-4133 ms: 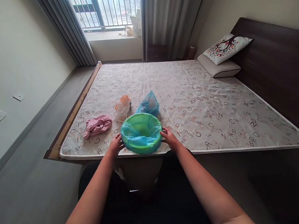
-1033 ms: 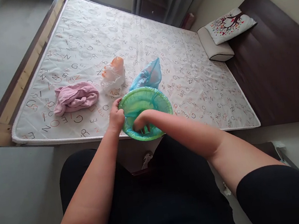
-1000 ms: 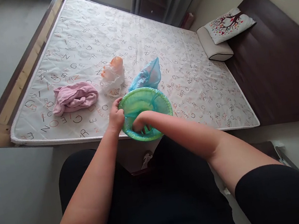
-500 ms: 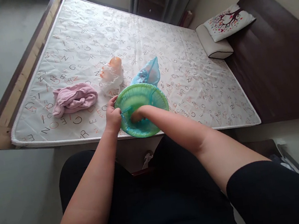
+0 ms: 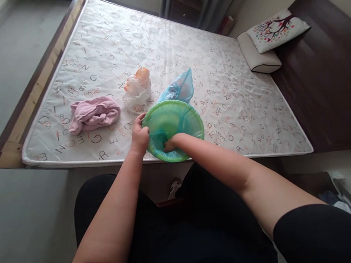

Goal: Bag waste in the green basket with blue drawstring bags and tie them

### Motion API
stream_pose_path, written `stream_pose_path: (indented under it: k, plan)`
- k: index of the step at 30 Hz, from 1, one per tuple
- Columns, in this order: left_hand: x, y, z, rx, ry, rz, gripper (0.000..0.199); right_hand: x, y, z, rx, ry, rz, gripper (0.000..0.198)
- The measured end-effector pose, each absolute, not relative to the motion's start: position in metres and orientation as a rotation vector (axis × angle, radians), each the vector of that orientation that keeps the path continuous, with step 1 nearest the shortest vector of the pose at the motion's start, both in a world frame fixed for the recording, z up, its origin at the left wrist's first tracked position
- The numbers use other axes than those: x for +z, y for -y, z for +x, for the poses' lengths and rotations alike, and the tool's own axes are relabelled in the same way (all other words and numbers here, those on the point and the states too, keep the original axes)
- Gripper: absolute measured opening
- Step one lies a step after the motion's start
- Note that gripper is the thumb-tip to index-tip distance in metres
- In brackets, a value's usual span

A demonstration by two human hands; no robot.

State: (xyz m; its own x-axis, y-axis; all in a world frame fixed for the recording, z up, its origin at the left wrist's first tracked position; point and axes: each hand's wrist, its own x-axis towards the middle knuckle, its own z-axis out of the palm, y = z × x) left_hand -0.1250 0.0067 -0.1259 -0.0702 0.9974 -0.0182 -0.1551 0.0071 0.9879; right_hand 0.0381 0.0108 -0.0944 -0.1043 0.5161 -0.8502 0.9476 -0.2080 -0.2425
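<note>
A round green trash bin [image 5: 200,121], lined with a thin blue plastic bag [image 5: 190,123], is tilted with its mouth toward me at the near edge of the mattress. My left hand [image 5: 139,132] is closed on the left side of the rim, thumb toward the inside. Down inside the bin, my right hand [image 5: 171,142] is against the blue liner; its fingertips are partly hidden, so I cannot tell whether they grip anything. Behind the rim a loose blue part of plastic bag [image 5: 182,86] sticks up.
A pink towel [image 5: 94,113] lies bunched on the letter-print mattress [image 5: 92,51], beside a crumpled white and orange plastic bag [image 5: 138,86]. A tree-print pillow [image 5: 277,30] leans on a beige bolster [image 5: 258,56] near the dark headboard [image 5: 327,71]. A wooden bed frame edge [image 5: 38,81] runs along the left.
The view has shifted slightly, so everything appears a little to the right. My right hand has moved lower against the near side of the liner. The left hand keeps its hold on the rim.
</note>
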Motion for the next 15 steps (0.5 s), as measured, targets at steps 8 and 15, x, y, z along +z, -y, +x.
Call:
stream_pose_path:
  k: [8,15]
  plan:
    - [-0.124,-0.005,-0.124,1.325,-1.139,1.073,0.073,-0.048,-0.028,0.068,-1.313,-1.951,1.66,0.029]
    - [-0.122,-0.004,-0.12,1.303,-1.108,1.083,0.077,-0.049,-0.033,0.07,-1.156,-1.998,1.803,0.02]
